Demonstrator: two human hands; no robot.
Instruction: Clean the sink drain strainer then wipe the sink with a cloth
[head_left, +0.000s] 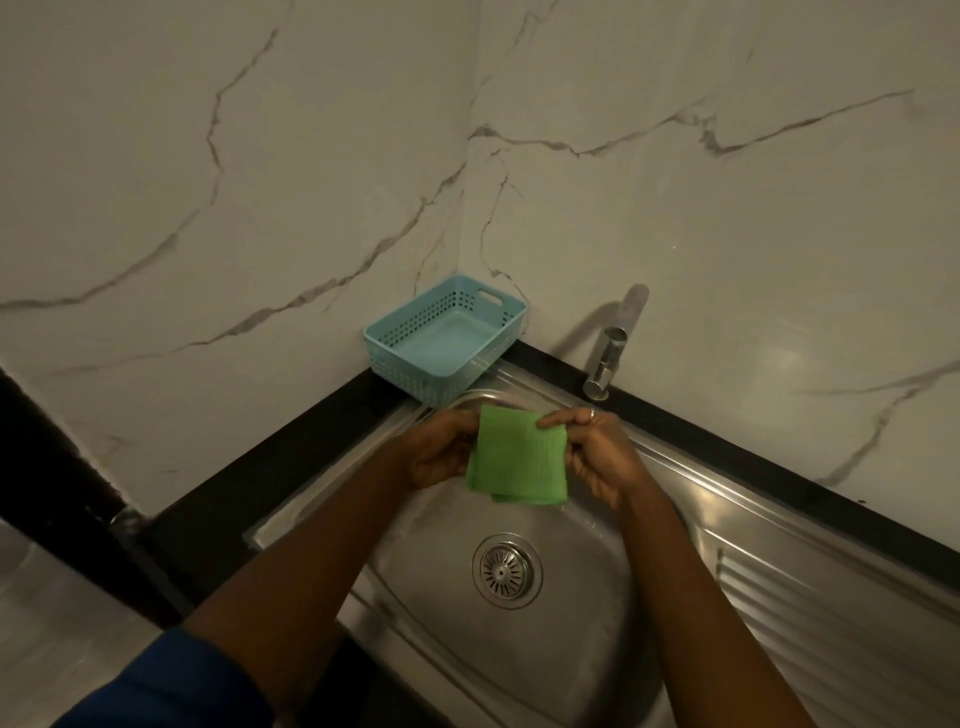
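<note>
A folded green cloth (517, 457) hangs above the far part of the steel sink (426, 587). My left hand (441, 449) pinches its left edge and my right hand (597, 452) pinches its upper right corner; a ring shows on a right finger. Below them the round metal drain strainer (506, 570) sits in the sink bottom, uncovered and seated in its drain.
A light blue perforated plastic basket (447, 340) stands in the corner on the black counter, partly over the sink rim. The chrome tap (608, 358) rises behind the sink at the marble wall. A ribbed draining board (810, 587) lies to the right.
</note>
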